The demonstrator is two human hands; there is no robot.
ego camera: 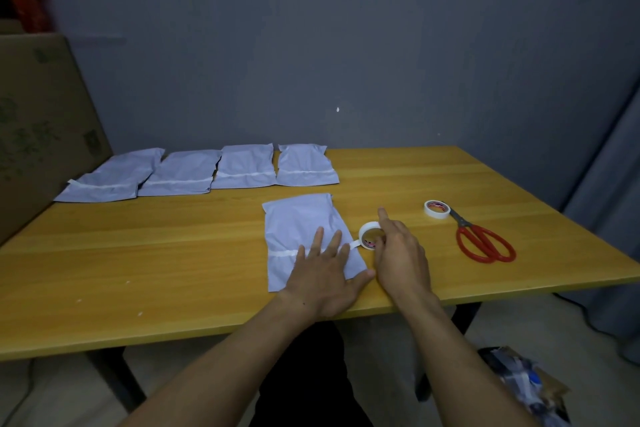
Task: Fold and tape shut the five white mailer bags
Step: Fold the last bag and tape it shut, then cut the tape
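White mailer bag [298, 218] under flat L hand [325, 276]; R hand [401, 253] grips tape roll [366, 231].

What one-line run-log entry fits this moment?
step: taping fifth bag | left hand: pressing bag flat | right hand: holding tape roll, strip uncut | back row: four bags taped | scissors: idle by spare roll

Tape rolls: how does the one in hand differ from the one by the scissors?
Held roll stands on edge; spare roll lies flat. Right hand grips the held roll; the spare roll lies free by the scissors. Held roll's tape runs onto the mailer bag; spare roll shows none pulled. Both white.
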